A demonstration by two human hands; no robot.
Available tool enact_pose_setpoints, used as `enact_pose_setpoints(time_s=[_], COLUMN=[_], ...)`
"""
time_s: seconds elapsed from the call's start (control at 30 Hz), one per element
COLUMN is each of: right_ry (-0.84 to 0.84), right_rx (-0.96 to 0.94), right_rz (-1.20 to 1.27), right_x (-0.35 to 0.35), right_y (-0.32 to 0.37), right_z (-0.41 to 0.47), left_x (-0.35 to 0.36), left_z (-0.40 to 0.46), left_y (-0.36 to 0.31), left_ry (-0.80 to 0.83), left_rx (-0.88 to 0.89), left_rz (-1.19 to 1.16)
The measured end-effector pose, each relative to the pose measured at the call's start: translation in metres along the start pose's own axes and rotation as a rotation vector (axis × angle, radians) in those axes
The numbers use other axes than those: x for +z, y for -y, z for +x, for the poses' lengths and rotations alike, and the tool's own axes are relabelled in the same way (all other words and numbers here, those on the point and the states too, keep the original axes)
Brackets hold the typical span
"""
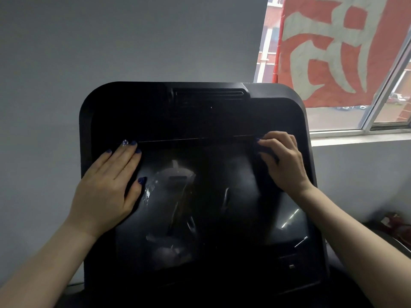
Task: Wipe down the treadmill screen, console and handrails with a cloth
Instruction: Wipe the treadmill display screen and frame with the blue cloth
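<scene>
The treadmill console (133,103) is a black rounded panel that fills the middle of the view. Its dark glossy screen (200,207) shows smears and reflections. My left hand (111,185) lies flat on the screen's left edge, palm down, holding nothing. My right hand (287,165) is at the screen's upper right corner, fingers curled onto a dark cloth (268,157) that is hard to tell apart from the black surface. No handrails are in view.
A grey wall (111,41) stands behind the console. At the upper right is a window (378,121) with a red and white banner (333,52) hanging in it. Some red items (393,221) lie low at the right.
</scene>
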State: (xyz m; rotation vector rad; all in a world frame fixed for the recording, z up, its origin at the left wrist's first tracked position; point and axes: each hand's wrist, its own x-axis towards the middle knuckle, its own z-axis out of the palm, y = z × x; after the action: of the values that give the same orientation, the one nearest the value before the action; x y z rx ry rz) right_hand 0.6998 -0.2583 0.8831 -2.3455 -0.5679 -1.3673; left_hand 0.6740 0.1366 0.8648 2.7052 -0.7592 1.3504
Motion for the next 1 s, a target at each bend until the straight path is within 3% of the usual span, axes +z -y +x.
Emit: enact_pose_setpoints(time_s=[0.1,0.27,0.43,0.6,0.8,1.0], right_ry=[-0.018,0.091,0.004,0.092,0.014,0.085], right_rx=[0.049,-0.041,0.047,-0.087,0.001,-0.100], right_rz=[0.007,0.000,-0.010,0.012,0.029,0.047], right_x=[0.014,-0.005,0.019,0.012,0.025,0.017], right_y=[0.012,-0.002,0.019,0.016,0.031,0.021], right_z=[0.005,0.000,0.009,-0.003,0.012,0.005], left_x=[-0.002,-0.005,-0.002,-0.002,-0.001,-0.003], left_z=[0.000,-0.012,-0.015,-0.015,-0.016,-0.015], left_y=[0.001,0.003,0.004,0.003,0.003,0.002], left_ry=[0.001,-0.038,-0.069,-0.068,-0.068,-0.065], left_rx=[0.009,-0.005,-0.037,-0.039,-0.040,-0.050], left_rz=[-0.011,-0.024,-0.032,-0.037,-0.030,-0.037])
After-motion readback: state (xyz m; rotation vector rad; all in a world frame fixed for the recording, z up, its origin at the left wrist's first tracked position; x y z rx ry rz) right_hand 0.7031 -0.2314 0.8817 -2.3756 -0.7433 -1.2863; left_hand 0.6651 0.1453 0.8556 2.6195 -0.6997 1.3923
